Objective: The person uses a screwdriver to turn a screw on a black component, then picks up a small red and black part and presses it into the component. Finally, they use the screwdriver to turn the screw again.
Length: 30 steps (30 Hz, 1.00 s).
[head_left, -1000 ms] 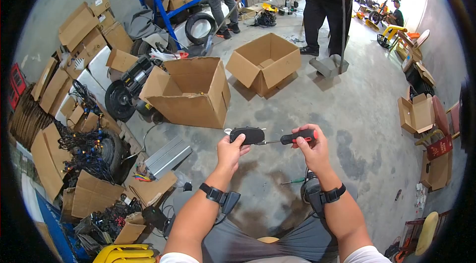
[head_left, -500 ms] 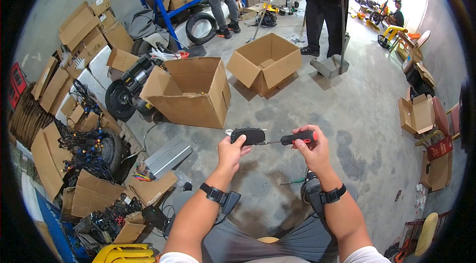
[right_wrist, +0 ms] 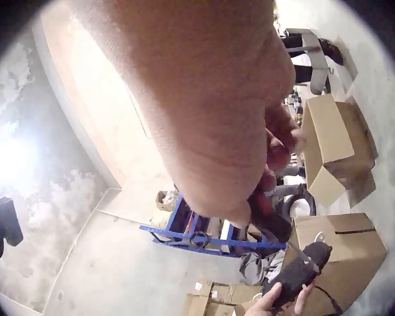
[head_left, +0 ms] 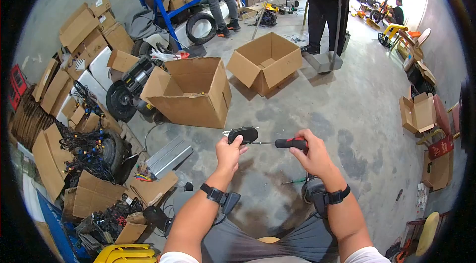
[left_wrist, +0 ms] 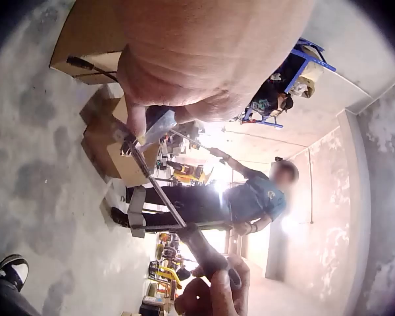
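Note:
My left hand (head_left: pixel 228 156) pinches a black oval part (head_left: pixel 244 135) by its near side, thumb on its face. Small pale tabs stick out at its ends. A screwdriver (head_left: pixel 287 142) with a black and red handle lies in the grip of my right hand (head_left: pixel 316 157). Its shaft points left and the tip meets the part's right edge, near my left fingers. From the left wrist, the shaft (left_wrist: pixel 163 197) runs up to my left fingertips. In the right wrist view the black part (right_wrist: pixel 295 271) shows beyond the handle, partly covered by my left fingers.
Two cardboard boxes with raised flaps, a larger one (head_left: pixel 188 99) and a smaller one (head_left: pixel 265 62), stand ahead. A green-handled tool (head_left: pixel 296 180) lies on the floor between my legs. Cables (head_left: pixel 89 149), tyres and cardboard crowd the left. A person (head_left: pixel 327 10) holds a dustpan (head_left: pixel 323 62) beyond.
My right hand has turned and slid slightly left and down, bringing the screwdriver closer to level. The black part has tilted and shifted slightly left. The standing person's dustpan has moved.

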Motion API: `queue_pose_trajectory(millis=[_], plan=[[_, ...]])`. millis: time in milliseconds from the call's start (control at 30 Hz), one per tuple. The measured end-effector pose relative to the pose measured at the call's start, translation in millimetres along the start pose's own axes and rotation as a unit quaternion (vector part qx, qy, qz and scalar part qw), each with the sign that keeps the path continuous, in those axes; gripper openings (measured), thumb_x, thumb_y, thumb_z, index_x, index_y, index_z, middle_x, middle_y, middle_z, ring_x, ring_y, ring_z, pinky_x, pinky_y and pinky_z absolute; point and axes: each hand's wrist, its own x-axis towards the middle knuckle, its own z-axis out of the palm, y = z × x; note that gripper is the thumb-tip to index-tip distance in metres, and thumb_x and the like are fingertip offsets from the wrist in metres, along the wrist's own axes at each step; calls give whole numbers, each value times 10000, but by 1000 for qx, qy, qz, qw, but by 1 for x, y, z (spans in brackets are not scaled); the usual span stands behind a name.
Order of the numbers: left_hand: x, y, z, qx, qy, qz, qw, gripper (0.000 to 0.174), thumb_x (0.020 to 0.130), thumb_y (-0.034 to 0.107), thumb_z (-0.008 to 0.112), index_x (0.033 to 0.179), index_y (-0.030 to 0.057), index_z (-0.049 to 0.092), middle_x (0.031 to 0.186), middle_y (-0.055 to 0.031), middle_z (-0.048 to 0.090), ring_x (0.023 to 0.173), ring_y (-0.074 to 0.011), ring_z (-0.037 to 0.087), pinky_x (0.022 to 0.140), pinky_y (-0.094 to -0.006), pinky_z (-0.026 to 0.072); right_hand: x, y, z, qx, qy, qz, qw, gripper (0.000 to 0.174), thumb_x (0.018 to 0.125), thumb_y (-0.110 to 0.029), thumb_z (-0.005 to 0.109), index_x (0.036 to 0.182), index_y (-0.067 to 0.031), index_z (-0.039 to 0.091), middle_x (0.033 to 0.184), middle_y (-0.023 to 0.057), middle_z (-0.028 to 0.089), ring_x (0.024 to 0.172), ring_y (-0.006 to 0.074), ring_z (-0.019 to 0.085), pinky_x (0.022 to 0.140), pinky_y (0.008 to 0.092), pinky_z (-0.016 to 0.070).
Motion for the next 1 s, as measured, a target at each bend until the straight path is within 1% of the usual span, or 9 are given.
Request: queue_pose_trajectory(millis=[100,200,300,367,467,567,700,767,1000], plan=[[-1,-3,1,2,-2,5,1000,167,924,49,610,1069,-28,581,1013,-115,667,836,-215,686,697,-347,609,-1,0,3,-64,20,54,996,366,814,-173,751,1064,-19,533,750,97,606,637,183,564,588,316,450],[0,-4,2,10,-4,9,1000,161,924,44,607,1065,-29,581,1013,-113,667,836,-214,687,691,-343,610,-1,0,3,-100,29,78,991,377,807,-182,764,1063,-20,539,734,121,609,619,230,575,584,337,454],[0,-3,2,14,16,13,1000,159,922,39,606,1063,-30,581,1003,-113,667,835,-211,688,683,-337,611,-1,-2,2,32,39,-1,999,363,805,-227,777,1002,-8,565,652,140,600,586,273,578,584,350,459],[-1,-3,1,20,14,11,1000,157,920,36,608,1059,-33,583,991,-114,666,833,-208,687,674,-329,609,0,-1,1,-41,-9,60,997,421,815,-275,760,1058,-19,532,850,147,697,720,315,652,644,378,494],[0,-5,2,15,8,-3,1000,193,916,34,624,1083,-52,578,1004,-127,647,826,-195,668,663,-303,602,4,-2,0,-129,-45,167,976,447,808,-253,766,1080,-11,508,871,153,696,737,327,651,645,383,492],[-3,-2,2,19,10,5,1000,195,913,36,627,1078,-54,577,992,-125,650,814,-190,668,659,-300,601,-2,-7,-4,74,-12,94,993,459,831,-311,741,1087,-11,506,876,179,685,742,341,640,645,390,486],[-1,-6,0,17,15,13,1000,145,924,46,610,1041,-39,593,1001,-120,667,833,-203,686,667,-322,606,0,3,-2,-18,-20,37,999,481,837,-317,734,1115,-5,497,850,182,683,754,329,649,668,394,492],[1,-6,0,12,15,9,1000,148,924,47,611,1043,-39,594,1008,-126,668,836,-206,687,666,-319,605,6,-3,-4,-156,-101,203,961,503,854,-315,706,1159,1,463,935,199,680,827,333,653,725,392,502],[-4,2,2,36,26,27,999,155,923,49,614,1046,-42,588,997,-123,671,829,-211,692,657,-316,604,-2,-6,-3,43,-18,40,998,489,877,-397,669,1098,14,526,857,178,678,795,350,650,705,403,496]])
